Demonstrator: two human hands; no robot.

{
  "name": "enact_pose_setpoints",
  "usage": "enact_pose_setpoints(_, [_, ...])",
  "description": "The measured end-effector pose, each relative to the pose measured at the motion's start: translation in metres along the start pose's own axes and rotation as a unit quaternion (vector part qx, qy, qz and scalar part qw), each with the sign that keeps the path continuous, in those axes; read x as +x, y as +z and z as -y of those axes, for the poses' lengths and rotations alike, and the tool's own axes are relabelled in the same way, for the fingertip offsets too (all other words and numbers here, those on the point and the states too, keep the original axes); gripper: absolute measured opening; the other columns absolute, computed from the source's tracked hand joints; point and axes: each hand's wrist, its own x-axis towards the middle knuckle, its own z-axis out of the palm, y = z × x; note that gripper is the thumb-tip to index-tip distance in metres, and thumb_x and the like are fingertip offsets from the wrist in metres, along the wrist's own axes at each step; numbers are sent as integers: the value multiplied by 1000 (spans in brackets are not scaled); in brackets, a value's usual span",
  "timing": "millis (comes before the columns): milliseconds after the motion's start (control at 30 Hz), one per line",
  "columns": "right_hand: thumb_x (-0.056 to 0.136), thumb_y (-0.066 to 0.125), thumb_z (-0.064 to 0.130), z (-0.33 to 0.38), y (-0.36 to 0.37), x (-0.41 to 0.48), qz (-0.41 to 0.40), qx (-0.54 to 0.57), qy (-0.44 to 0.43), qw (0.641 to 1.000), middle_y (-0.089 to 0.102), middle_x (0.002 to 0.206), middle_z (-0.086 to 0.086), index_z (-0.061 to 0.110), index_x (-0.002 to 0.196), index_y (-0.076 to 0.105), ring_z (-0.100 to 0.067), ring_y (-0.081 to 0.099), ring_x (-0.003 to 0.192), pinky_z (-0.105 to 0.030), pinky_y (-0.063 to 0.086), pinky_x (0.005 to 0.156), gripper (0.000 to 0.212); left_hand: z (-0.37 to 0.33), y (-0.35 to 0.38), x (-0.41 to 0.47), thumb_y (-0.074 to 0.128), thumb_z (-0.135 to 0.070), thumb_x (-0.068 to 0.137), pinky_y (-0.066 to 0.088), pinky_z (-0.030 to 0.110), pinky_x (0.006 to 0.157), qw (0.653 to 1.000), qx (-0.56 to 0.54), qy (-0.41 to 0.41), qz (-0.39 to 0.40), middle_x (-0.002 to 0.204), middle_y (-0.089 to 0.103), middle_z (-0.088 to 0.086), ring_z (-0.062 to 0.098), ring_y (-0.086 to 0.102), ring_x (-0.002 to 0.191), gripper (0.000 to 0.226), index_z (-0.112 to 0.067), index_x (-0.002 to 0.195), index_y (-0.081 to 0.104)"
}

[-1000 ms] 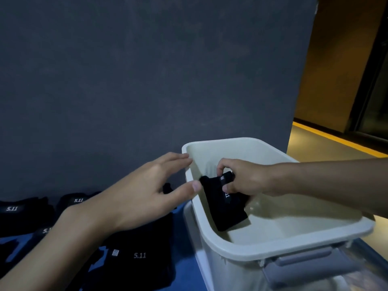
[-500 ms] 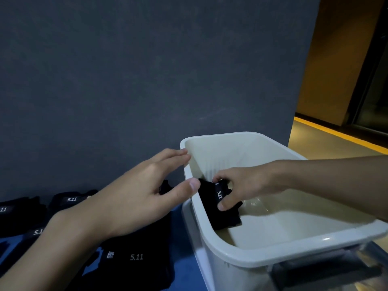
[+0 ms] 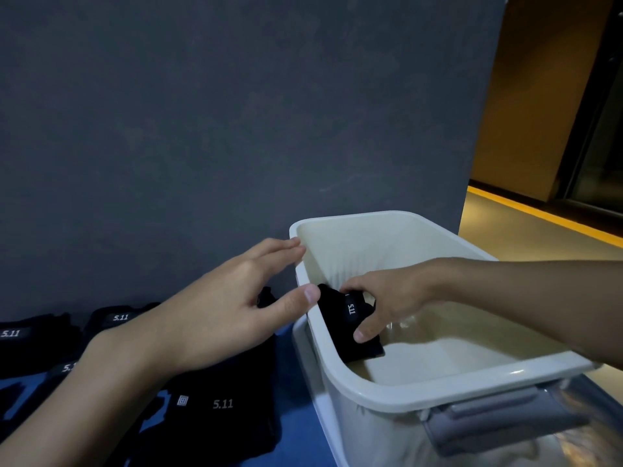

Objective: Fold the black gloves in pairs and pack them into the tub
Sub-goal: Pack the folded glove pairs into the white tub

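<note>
White tub [image 3: 438, 389]: rectangular, plastic, open top, pale inside, a grey latch [image 3: 499, 419] on its near side. It stands on a blue surface [image 3: 296, 399], against a dark grey wall [image 3: 236, 129].

Contents: one bundle of folded gloves [image 3: 347, 318], low against the tub's left inner wall and leaning on it. The rest of the tub floor that shows is bare and glossy.

Folded gloves: black fabric, compact, tilted, with a small strip reading "5.11" in pale print turned sideways.

Right hand [image 3: 384, 298]: reaches down into the tub, fingers curled over the top of the bundle, thumb under its lower edge, pinching it.

Left hand [image 3: 222, 305]: outside the tub, fingers straight and together at the rim's far-left corner, thumb spread wide with its tip at the left rim; holds nothing.

Loose gloves [image 3: 219, 406]: several black ones with "5.11" marks lie flat on the blue surface left of the tub.
</note>
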Motion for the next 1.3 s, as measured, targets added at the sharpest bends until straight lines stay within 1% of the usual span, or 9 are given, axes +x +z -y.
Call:
enact_pose_setpoints(133, [83, 77, 33, -1, 1, 2, -1, -20, 5, 1000, 59, 125, 3, 21, 137, 44, -10, 59, 89, -15, 46, 62, 64, 1, 1, -1, 33, -79, 82, 25, 11, 107, 1000, -4, -2, 0, 146, 28, -41, -23, 23, 134, 67, -49, 141, 38])
enact_pose_setpoints(267, [84, 75, 35, -3, 2, 4, 3, -33, 10, 999, 56, 128, 4, 23, 140, 40, -10, 57, 91, -9, 40, 49, 68, 0, 2, -1, 33, -79, 81, 24, 12, 108, 1000, -12, -4, 1, 147, 28, -41, -23, 21, 135, 66, -50, 141, 37])
enact_pose_setpoints(333, [83, 76, 35, -2, 1, 3, 2, -31, 9, 999, 56, 126, 5, 24, 139, 41, -7, 57, 89, -10, 42, 55, 67, 0, 2, -1, 33, -80, 81, 24, 11, 108, 1000, -12, -8, 1, 148, 27, -41, -23, 21, 135, 70, -48, 143, 37])
enact_pose_setpoints(467, [80, 78, 39, 0, -2, 1, 3, -23, 12, 1000, 56, 127, 7, 27, 137, 42, -17, 56, 113, -33, 48, 97, 69, 1, 2, -1, 33, -81, 79, 21, 9, 108, 1000, -14, -20, 2, 149, 26, -39, -25, 19, 135, 80, -42, 148, 36])
enact_pose_setpoints(667, [78, 80, 39, 6, -11, -14, -39, -42, 0, 998, 43, 141, 9, 26, 147, 33, -18, 45, 128, -34, 40, 108, 84, -1, 1, -3, 38, -81, 78, 30, 22, 111, 997, -61, -39, 3, 149, 28, -39, -19, 25, 136, 81, -46, 150, 27])
enact_pose_setpoints(767, [78, 79, 42, 10, -18, -30, -68, -54, -5, 996, 33, 149, 9, 29, 150, 28, -17, 44, 130, -31, 41, 104, 89, -5, -1, -12, 36, -77, 86, 33, 21, 107, 996, -81, -36, -7, 147, 29, -40, -19, 27, 135, 69, -50, 148, 27])
enact_pose_setpoints(967, [79, 76, 45, 36, -27, -71, -142, -24, -63, 988, 48, 137, 11, 33, 141, 43, -7, 57, 111, -20, 46, 84, 71, -6, -23, -44, 38, -76, 85, 38, 18, 106, 997, -32, -63, -40, 137, 45, -38, -18, 42, 125, 62, -48, 141, 42])
enact_pose_setpoints(1100, [85, 72, 37, 83, -23, -103, -212, 21, -162, 963, 63, 116, 14, 29, 123, 60, 2, 63, 99, -9, 50, 76, 41, -5, -37, -77, 51, -52, 92, 33, -3, 89, 994, 39, -95, -38, 123, 52, -35, -30, 42, 107, 40, -41, 131, 54])
enact_pose_setpoints(1300, [86, 71, 33, 162, 11, -133, -245, 22, -269, 931, 70, 99, 13, 28, 108, 68, 3, 64, 92, -8, 46, 77, 23, 17, -38, -124, 60, -40, 93, 47, 22, 93, 985, 82, -141, -51, 110, 66, -22, -7, 59, 103, 26, -34, 118, 66])
